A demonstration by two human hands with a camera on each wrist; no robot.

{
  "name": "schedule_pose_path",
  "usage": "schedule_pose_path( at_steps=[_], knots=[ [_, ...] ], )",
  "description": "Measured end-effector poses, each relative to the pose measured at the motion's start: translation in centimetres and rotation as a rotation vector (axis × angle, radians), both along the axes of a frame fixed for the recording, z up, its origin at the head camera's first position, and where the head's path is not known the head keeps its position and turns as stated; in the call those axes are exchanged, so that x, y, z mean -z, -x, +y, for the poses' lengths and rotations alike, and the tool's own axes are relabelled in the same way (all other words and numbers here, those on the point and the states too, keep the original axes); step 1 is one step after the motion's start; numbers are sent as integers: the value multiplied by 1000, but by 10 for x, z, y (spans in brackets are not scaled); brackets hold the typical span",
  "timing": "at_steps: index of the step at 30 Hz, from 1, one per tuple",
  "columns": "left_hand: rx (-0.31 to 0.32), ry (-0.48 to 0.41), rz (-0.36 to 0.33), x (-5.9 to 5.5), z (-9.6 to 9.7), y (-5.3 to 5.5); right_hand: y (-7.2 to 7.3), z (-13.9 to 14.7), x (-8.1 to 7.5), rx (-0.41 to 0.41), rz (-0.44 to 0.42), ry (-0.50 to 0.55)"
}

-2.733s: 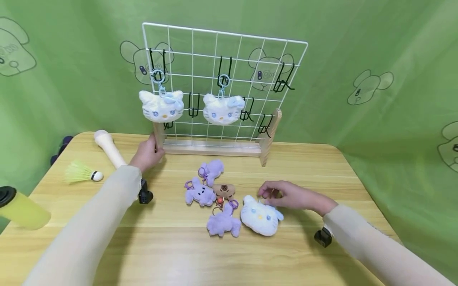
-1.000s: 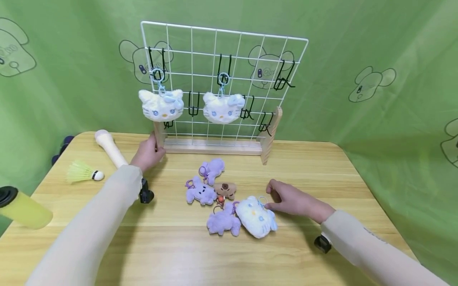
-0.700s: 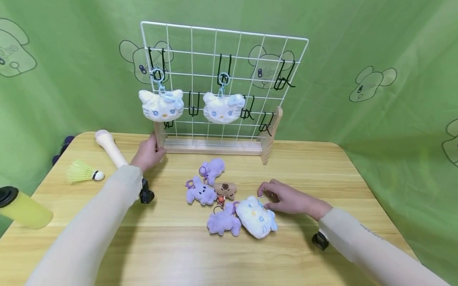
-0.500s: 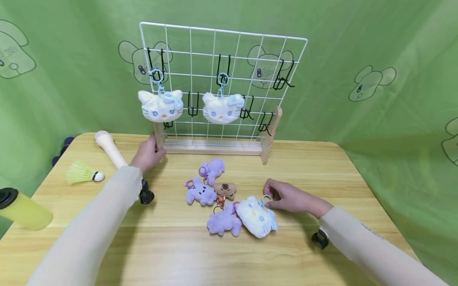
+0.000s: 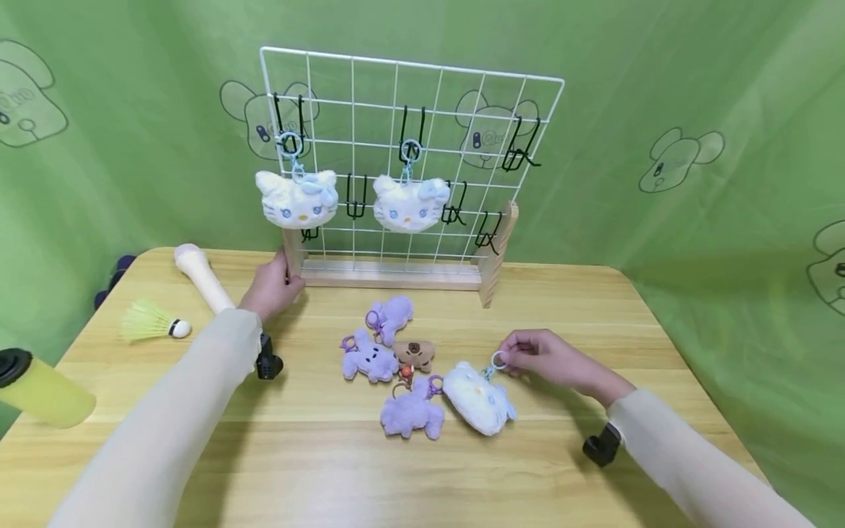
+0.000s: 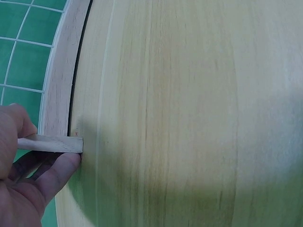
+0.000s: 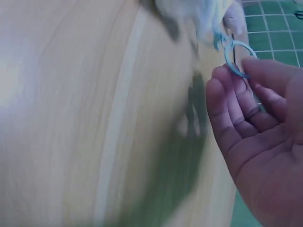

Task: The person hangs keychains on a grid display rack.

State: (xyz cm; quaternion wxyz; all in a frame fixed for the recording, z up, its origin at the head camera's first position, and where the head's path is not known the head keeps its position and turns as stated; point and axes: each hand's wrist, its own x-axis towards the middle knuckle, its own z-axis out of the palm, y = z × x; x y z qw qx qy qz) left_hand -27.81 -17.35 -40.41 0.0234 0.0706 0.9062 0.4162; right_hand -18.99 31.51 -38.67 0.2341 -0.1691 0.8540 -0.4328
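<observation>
In the head view, a wood-grained table (image 5: 317, 477) bears a pale microphone (image 5: 203, 277) at nine o'clock, a yellow-green shuttlecock (image 5: 150, 323) just below nine and, toward half past eight, a yellow tumbler (image 5: 58, 394) with a black lid (image 5: 15, 364), while a green curtain (image 5: 409, 29) with cartoon heads (image 5: 680, 163) spans twelve o'clock.

Green cloth (image 5: 614, 147) hangs behind the table (image 5: 528, 477) and along both sides, falling in soft folds. Outlined animal heads (image 5: 681, 163) with round ears are printed across it. The table is pale wood with long grain lines running crosswise and rounded far corners. Light leaves a whitish glare on its near middle; soft shadows darken other patches of the wood.
</observation>
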Motion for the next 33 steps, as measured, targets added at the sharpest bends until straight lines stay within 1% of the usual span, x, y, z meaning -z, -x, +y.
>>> schedule_pose_path(
  at_steps=[4, 6, 9, 13, 16, 20, 24, 28, 31, 33],
  knots=[
    [1, 5, 2, 1, 0, -1, -1, 0, 1, 48, -71, 151],
    [1, 6, 0, 1, 1, -2, 0, -1, 2, 72, -97, 210],
    [3, 9, 1, 0, 1, -2, 0, -3, 1, 111, -127, 294],
    [3, 12, 7, -1, 2, -3, 0, -6, 1, 152, -176, 431],
    [0, 18, 13, 0, 2, -3, -1, -9, 1, 197, -182, 496],
    [-5, 27, 16, 2, 2, -1, 0, -14, -3, 249, -133, 522],
    [-7, 30, 20, 2, 1, -1, 3, -17, -15, 282, -60, 535],
    [-6, 35, 22, 2, 1, -1, 9, -18, -35, 305, 43, 476],
    [-3, 29, 19, 2, 1, -1, 15, -20, -54, 314, 133, 431],
    [-3, 23, 20, 2, 2, -1, 19, -22, -68, 312, 189, 455]
  ],
)
